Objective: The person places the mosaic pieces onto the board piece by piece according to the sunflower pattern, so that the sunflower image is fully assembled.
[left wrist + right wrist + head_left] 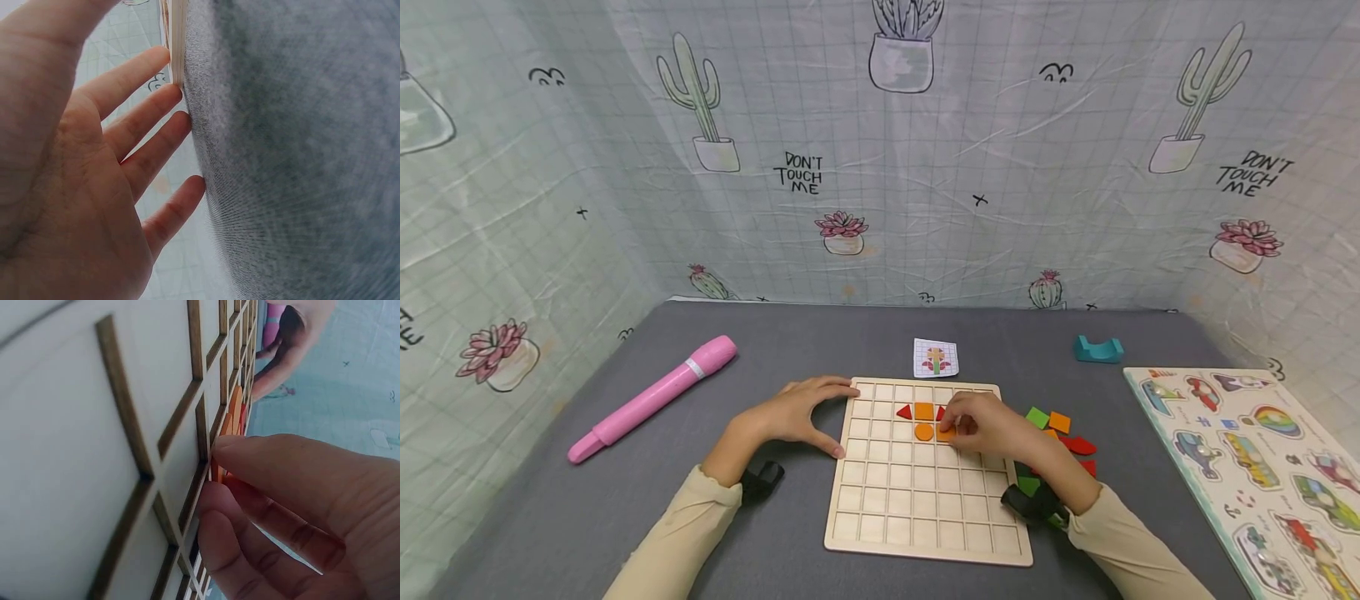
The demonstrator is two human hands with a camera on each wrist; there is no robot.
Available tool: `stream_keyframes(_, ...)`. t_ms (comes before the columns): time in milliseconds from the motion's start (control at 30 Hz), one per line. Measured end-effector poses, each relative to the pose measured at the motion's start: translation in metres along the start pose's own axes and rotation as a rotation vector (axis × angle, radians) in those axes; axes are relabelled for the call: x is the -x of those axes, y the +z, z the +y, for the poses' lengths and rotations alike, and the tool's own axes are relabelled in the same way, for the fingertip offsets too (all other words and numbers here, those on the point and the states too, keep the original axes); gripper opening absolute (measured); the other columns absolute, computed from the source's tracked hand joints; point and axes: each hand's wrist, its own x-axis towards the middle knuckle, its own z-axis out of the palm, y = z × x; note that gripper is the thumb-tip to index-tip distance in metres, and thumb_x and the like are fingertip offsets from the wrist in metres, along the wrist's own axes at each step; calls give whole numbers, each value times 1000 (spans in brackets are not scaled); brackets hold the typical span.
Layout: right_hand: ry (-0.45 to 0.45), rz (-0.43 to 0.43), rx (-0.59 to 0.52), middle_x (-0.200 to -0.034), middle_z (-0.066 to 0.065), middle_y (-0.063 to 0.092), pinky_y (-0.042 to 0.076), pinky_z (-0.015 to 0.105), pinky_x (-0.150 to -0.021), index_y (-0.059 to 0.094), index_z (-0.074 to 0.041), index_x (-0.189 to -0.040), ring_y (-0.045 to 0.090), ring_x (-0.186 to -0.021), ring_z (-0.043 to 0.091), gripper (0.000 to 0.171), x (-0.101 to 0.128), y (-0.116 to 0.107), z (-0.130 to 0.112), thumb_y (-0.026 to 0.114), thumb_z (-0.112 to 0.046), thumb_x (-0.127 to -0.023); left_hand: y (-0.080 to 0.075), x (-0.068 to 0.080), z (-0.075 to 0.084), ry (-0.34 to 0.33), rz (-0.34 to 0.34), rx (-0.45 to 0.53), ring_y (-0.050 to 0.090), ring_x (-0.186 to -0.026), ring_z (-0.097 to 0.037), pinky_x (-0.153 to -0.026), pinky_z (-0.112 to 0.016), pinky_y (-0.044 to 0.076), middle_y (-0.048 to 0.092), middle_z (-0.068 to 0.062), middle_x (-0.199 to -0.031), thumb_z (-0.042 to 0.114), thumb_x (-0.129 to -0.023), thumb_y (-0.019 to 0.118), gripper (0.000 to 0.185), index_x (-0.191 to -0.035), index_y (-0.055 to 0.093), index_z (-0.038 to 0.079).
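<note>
The orange piece (946, 433) under the right hand (981, 425) sits in the third row of the wooden grid board (917, 508), just right of an orange rounded piece (923, 432) and below an orange square (923, 411) flanked by a red triangle (904, 412). The fingertips (219, 487) pinch it at its edges, thumb against forefinger, pressing it towards a cell; the right wrist view shows only a sliver of orange between them. It looks like a thin, flat wooden tile: light, stiff, smooth-faced and probably a little slippery, so a pinch across opposite edges seems the surest hold, with a fingertip on top to seat it. Being shallow, it would likely be awkward to lift again once flush in its cell.

The left hand (793, 412) lies spread and relaxed, fingers (147, 103) straight, touching the board's left edge (177, 37) and the grey tablecloth (294, 156), steadying the board rather than gripping it. The board itself looks rigid and light, liable to slide on the cloth.

Just right of the board lies a loose heap of spare pieces (1060, 437) in green, orange and red. Beyond the board's far edge is a small pattern card (936, 357); further right a teal block (1098, 348). A pink marker-shaped tube (651, 398) lies well to the left, and a vehicle peg puzzle (1255, 467) at the far right
</note>
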Motion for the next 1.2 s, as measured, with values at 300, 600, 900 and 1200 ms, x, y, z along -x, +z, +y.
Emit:
stream_keyframes(300,29,10,-8,-101,8,60,48,22,-64,70,-3,-100,51,-68,7,16,3,2,0,74,-3,-84,-1,0,1,2,0,-10,35,-139,-31,-106,-59,24,40,-8,-151,47,-71,85,86,-143,49,17)
stream_keyframes(600,34,50,21,-102,8,59,46,23,-62,70,-5,-102,50,-66,6,18,17,-5,6,75,-6,-85,-1,1,2,4,-2,-5,35,-139,-30,-105,-59,25,40,-8,-150,47,-71,84,86,-143,50,16)
stream_keyframes(900,43,103,11,-96,8,58,44,24,-60,69,-3,-101,47,-66,6,16,42,-20,18,73,-6,-86,-1,3,-1,3,5,-4,35,-139,-32,-106,-60,24,40,-10,-150,47,-71,84,85,-143,50,15)
stream_keyframes(1200,105,115,70,-99,9,62,45,25,-59,69,-3,-103,50,-69,5,17,64,-42,27,72,-9,-88,0,2,0,16,5,-5,35,-139,-33,-105,-60,24,41,-11,-150,46,-71,84,85,-143,50,14)
